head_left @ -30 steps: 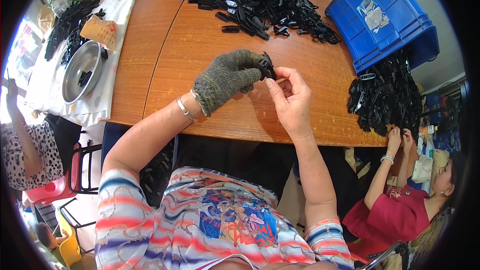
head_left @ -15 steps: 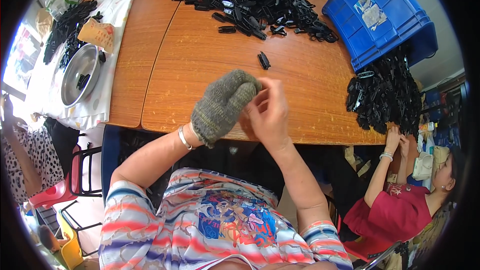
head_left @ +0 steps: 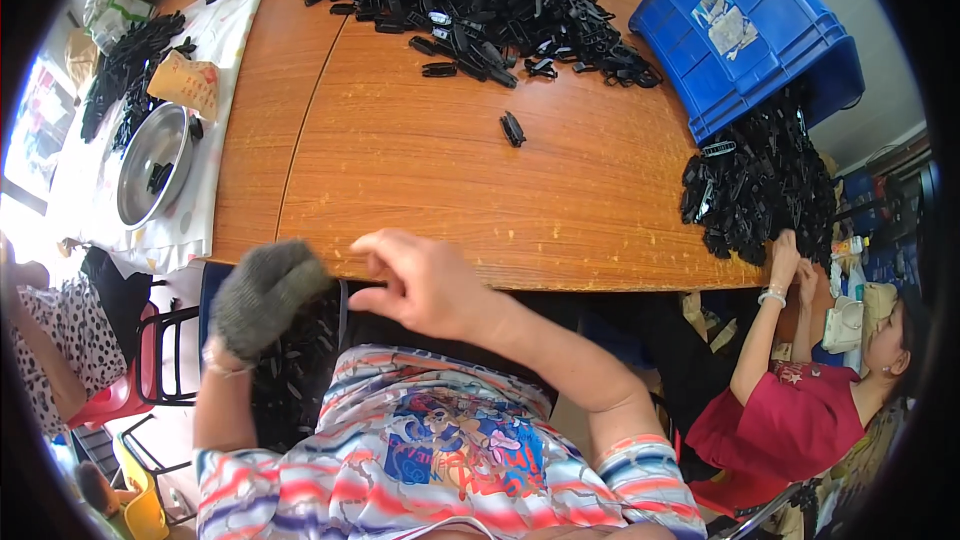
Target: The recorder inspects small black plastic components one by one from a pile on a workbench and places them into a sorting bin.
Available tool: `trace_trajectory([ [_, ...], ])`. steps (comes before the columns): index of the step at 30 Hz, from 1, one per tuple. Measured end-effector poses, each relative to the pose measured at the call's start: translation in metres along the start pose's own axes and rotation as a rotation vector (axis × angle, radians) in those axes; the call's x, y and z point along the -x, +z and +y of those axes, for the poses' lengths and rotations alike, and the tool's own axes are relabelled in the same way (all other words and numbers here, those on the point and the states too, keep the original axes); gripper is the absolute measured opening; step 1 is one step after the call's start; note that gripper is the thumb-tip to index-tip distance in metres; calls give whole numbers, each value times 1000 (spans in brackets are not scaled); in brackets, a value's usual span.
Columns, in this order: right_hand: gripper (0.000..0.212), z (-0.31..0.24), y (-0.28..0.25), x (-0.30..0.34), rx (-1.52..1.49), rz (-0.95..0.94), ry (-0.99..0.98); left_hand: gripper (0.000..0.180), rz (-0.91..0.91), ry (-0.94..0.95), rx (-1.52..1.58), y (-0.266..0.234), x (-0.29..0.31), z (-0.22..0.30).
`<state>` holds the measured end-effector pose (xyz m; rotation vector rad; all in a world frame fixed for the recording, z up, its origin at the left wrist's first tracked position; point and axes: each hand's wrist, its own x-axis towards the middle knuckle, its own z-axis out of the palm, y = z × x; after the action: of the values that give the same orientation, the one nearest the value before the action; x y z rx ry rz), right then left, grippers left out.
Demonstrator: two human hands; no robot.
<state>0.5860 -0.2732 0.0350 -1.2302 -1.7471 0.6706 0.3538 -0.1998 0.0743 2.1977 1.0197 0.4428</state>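
Observation:
My left hand [head_left: 268,298], in a grey-green knitted glove, is over the table's near edge at the left. Its fingers are curled together, and whatever may be inside them is hidden. Below it, beside my lap, lies a dark heap of black pieces [head_left: 298,375], partly covered by the glove and my clothes. My bare right hand [head_left: 425,280] hovers at the near edge to the right of the glove. Its thumb and forefinger are apart, with nothing seen between them. A single black oblong plastic piece [head_left: 512,129] lies alone on the wooden table [head_left: 420,180].
A large pile of black pieces [head_left: 480,10] covers the table's far side. At the right, a tipped blue crate [head_left: 735,40] spills another pile [head_left: 755,180], where a co-worker's hands [head_left: 787,265] work. A metal bowl [head_left: 150,205] and a paper bag [head_left: 185,83] are at left.
Both hands have parted and moved left and toward me. The glove has gone from above the table to its near left edge. My right hand has opened its fingers. The view has shifted slightly.

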Motion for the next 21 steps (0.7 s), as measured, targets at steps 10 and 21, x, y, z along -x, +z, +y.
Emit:
trace_trajectory([
  [10, 14, 146, -179, -59, 804, 459, 145, 13, 78, 293, -266, -29, -65, 38],
  [21, 25, 178, -203, -102, 1033, 253, 250, 29, 129, 532, -445, 126, -242, 82],
])
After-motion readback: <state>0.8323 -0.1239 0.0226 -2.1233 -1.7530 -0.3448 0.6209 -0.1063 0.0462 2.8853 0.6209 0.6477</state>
